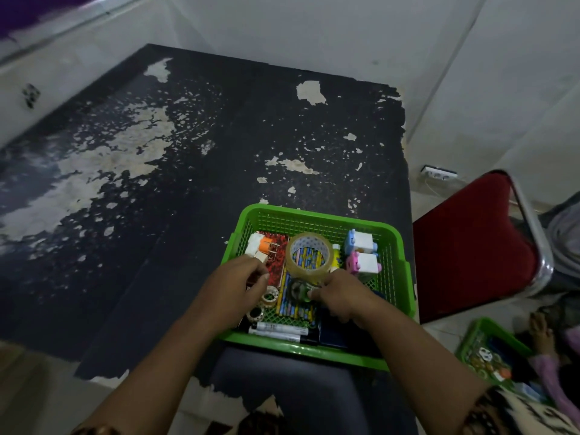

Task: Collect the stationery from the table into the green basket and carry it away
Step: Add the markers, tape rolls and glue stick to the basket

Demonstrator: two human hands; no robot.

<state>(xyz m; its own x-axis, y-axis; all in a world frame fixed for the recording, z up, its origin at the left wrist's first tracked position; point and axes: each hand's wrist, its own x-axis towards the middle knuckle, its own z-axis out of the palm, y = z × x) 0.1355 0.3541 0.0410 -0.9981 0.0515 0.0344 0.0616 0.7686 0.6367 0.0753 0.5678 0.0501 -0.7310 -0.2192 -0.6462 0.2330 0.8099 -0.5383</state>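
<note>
Collecting looks basically done imo: green basket (pixel 395 246) at lower centre, on the near edge of the table (pixel 188 183), has the tape roll (pixel 306 271), pencils (pixel 295 306) and markers (pixel 279 328) in, my right hand (pixel 342 298) pinches a small shiny roll (pixel 298 291) there, left hand (pixel 235 287) is curled, can't tell on what, so carrying's left.

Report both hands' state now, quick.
Left hand: fingers curled over the green basket; whether it holds anything cannot be told.
Right hand: pinching a small greenish object.
</note>
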